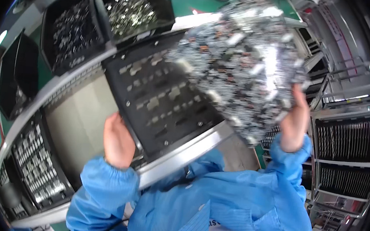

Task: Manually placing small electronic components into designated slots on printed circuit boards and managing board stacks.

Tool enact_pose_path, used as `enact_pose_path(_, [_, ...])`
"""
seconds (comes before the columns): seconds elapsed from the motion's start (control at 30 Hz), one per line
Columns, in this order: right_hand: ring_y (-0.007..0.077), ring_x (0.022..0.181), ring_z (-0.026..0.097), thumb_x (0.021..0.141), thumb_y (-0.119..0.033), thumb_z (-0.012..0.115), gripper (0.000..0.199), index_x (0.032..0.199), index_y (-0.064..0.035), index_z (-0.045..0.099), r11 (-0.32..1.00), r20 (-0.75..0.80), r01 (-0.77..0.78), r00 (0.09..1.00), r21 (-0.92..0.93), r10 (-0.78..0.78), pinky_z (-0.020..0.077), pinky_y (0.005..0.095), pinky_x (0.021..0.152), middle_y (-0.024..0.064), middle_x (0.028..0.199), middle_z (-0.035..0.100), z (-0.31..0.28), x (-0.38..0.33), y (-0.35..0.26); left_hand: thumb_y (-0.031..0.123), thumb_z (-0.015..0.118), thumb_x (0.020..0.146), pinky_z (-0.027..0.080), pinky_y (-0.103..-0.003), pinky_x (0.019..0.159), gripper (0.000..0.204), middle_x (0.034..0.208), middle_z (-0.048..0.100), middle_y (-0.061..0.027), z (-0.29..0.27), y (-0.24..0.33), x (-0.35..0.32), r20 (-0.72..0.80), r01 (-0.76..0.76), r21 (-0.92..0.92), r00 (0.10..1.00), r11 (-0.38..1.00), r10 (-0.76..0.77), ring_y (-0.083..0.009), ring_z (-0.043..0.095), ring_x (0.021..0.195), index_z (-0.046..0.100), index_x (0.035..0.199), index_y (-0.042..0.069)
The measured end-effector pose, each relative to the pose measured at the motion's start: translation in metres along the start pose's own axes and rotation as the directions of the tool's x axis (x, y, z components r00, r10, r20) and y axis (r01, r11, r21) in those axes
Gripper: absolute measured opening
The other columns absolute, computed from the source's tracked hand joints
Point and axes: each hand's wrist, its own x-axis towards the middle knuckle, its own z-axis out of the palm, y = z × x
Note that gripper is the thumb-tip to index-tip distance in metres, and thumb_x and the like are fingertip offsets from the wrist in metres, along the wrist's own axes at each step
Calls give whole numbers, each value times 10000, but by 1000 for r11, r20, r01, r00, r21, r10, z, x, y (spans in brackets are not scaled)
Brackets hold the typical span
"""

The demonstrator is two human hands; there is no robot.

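Observation:
My right hand grips the right edge of a large, shiny, sheet-like piece, raised and tilted over the far right of the work surface. It is densely speckled with grey, white and orange bits; motion blur hides its exact kind. Below it lies a black rectangular fixture plate, partly covered by it. Rows of small flat metallic pieces sit in the plate's recesses. My left hand rests by the plate's near left edge, fingers fairly straight and holding nothing I can see.
Two black bins of small shiny metal parts stand at the far left, with another black bin nearer. Left of the plate lies a black tray with rows of metal parts. Metal racks of dark slotted trays line the right. A metal rail runs before me.

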Motion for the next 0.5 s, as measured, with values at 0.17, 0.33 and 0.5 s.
enact_pose_path(0.17, [272, 1019, 617, 940, -119, 503, 311, 1211, 33, 486, 989, 105, 28, 994, 145, -44, 505, 412, 908, 154, 1169, 597, 14, 11, 41, 260, 417, 926, 356, -348, 998, 355, 1179, 571, -109, 8, -3, 3, 4, 8, 64, 1000, 998, -8, -235, 505, 1109, 536, 1130, -5])
enact_pose_path(0.33, [235, 1032, 610, 944, -111, 494, 316, 1249, -30, 475, 981, 37, 133, 989, 144, -140, 499, 381, 917, 99, 1180, 597, 27, 8, 48, 271, 391, 921, 356, -346, 997, 398, 1182, 582, -135, 9, 1, 3, -70, 47, 93, 997, 995, -41, -241, 517, 1111, 528, 1154, -22])
enact_pose_path(0.5, [228, 1059, 593, 954, -118, 468, 318, 1260, -32, 471, 971, 67, 134, 986, 195, -150, 483, 376, 931, 90, 1203, 584, 12, 14, 50, 280, 374, 920, 362, -355, 1001, 418, 1195, 577, -143, 14, 0, 4, -70, 34, 126, 997, 991, -25, -247, 511, 1123, 530, 1171, -16])
